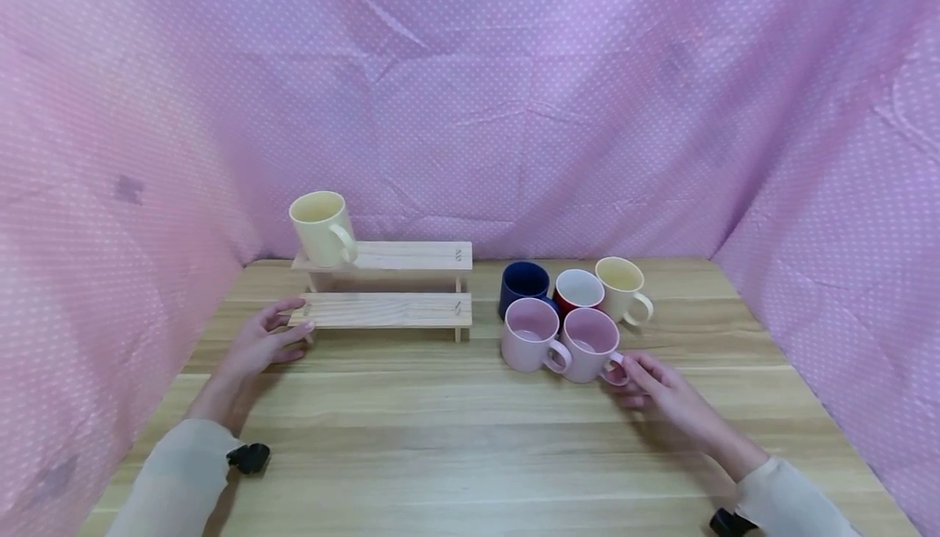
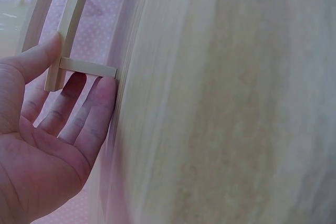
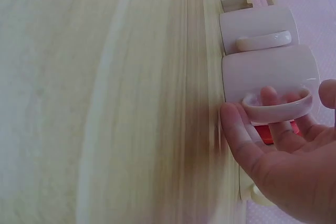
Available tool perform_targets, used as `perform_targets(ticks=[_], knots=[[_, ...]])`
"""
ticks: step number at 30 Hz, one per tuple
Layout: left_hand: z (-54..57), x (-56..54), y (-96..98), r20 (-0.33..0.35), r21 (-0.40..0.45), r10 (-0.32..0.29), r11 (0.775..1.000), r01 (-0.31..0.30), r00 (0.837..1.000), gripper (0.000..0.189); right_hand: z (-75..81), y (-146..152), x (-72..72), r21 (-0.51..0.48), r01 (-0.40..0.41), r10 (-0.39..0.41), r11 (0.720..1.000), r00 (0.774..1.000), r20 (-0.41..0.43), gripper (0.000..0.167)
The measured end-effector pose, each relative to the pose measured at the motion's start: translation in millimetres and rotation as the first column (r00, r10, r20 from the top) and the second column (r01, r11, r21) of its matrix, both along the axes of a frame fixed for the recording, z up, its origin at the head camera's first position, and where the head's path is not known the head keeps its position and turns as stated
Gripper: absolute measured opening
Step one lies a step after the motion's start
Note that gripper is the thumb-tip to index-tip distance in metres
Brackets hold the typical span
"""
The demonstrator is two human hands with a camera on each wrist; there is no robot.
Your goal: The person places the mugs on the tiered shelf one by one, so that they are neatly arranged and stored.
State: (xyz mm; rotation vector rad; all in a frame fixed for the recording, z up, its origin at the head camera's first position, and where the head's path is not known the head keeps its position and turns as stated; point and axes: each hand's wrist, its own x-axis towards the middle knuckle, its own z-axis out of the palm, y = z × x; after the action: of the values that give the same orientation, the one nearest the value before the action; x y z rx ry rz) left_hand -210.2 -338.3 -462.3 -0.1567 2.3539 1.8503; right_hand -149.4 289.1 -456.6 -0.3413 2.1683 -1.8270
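At the left end of a two-tier wooden rack (image 1: 382,310), my left hand (image 1: 268,337) holds the lower shelf. In the left wrist view its thumb lies against the board (image 2: 71,24), with the fingers around the end by the short leg. My right hand (image 1: 661,390) is at the handle of the right-hand pink mug (image 1: 580,361). In the right wrist view, fingertips show behind and through the handle (image 3: 278,111), while the thumb stands apart from it. A second pink mug (image 1: 525,349) stands beside it on the left.
Behind the pink mugs stand a navy mug (image 1: 507,288), a red mug with a white inside (image 1: 580,288) and a cream mug (image 1: 617,300). Another cream mug (image 1: 319,239) stands on the upper shelf's left end. Pink dotted cloth (image 1: 514,113) encloses the wooden table (image 1: 411,439).
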Motion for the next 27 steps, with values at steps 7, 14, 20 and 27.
perform_targets(ticks=[7,14,20,27], knots=[[-2.9,1.4,2.0,-0.020,0.002,0.004,1.000,-0.004,1.000,0.073,1.4,2,-1.9,0.008,-0.034,0.034,0.999,0.999,0.029,0.046],[0.9,8.2,-6.4,-0.030,-0.020,0.005,1.000,-0.005,1.000,0.072,-2.4,-8,-5.4,0.013,-0.042,0.041,0.999,0.995,0.091,0.050],[-0.3,5.1,-1.7,-0.011,0.006,-0.006,1.000,0.007,1.000,0.076,-0.6,-5,-8.2,0.010,-0.046,0.045,0.999,0.993,0.107,0.049],[0.3,4.7,1.2,-0.025,0.008,0.013,1.000,-0.013,1.000,0.073,2.0,-2,-10.0,-0.031,-0.085,0.088,0.996,0.991,0.097,0.045]])
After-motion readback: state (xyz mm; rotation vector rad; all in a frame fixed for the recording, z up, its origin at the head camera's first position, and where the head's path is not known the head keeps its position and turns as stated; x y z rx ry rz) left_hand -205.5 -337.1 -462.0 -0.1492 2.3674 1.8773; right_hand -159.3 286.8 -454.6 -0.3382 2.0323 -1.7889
